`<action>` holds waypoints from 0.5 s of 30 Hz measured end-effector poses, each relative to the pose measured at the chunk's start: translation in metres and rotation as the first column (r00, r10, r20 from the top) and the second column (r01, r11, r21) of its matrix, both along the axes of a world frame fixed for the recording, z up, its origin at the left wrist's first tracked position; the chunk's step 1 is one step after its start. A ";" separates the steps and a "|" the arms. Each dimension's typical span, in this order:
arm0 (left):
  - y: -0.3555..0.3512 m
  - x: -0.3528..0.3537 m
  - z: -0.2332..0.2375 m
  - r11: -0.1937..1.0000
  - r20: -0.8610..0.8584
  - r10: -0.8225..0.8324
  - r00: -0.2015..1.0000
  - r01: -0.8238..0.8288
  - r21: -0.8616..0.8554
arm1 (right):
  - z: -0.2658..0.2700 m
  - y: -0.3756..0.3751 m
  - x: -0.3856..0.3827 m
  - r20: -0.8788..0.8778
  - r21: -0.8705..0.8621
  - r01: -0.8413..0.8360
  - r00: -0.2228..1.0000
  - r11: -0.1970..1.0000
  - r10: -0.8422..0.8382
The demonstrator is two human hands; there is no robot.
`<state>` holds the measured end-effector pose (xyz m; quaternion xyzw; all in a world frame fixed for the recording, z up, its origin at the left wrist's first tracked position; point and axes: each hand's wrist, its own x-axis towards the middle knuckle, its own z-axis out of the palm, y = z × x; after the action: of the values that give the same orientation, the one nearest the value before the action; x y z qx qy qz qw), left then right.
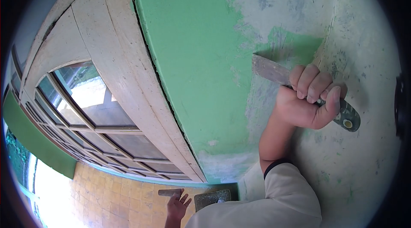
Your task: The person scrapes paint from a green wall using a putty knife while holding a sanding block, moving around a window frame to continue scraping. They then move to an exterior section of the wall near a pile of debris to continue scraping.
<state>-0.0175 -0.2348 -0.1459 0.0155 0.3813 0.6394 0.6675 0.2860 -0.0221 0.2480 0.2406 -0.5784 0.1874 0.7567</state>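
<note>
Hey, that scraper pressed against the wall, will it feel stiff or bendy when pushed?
Probably fairly stiff: the scraper shows a flat blade, straight against the wall. Likely light: the right hand alone grips it. Flat, so unlikely to roll.

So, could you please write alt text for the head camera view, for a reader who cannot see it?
A right hand grips a scraper, its blade pressed against a green wall where paint is partly scraped off. Lower down, the left hand, fingers spread, is near a small flat tool above a tiled floor.

scraped wall (368, 35) open above and right, wooden window frame (124, 69) bounding left
</note>
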 end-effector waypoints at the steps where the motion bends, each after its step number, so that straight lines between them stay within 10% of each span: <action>1: 0.001 0.000 -0.002 1.000 0.001 -0.001 1.000 0.001 0.008 | 0.000 0.000 0.001 0.015 0.017 -0.004 1.000 1.000 0.003; 15: 0.004 0.004 0.000 1.000 0.017 -0.011 1.000 0.010 0.017 | 0.005 -0.022 0.004 -0.114 0.143 -0.106 0.986 0.984 0.123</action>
<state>-0.0138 -0.2304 -0.1462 0.0177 0.3698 0.6393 0.6740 0.2902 -0.0441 0.2529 0.3357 -0.5277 0.1756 0.7603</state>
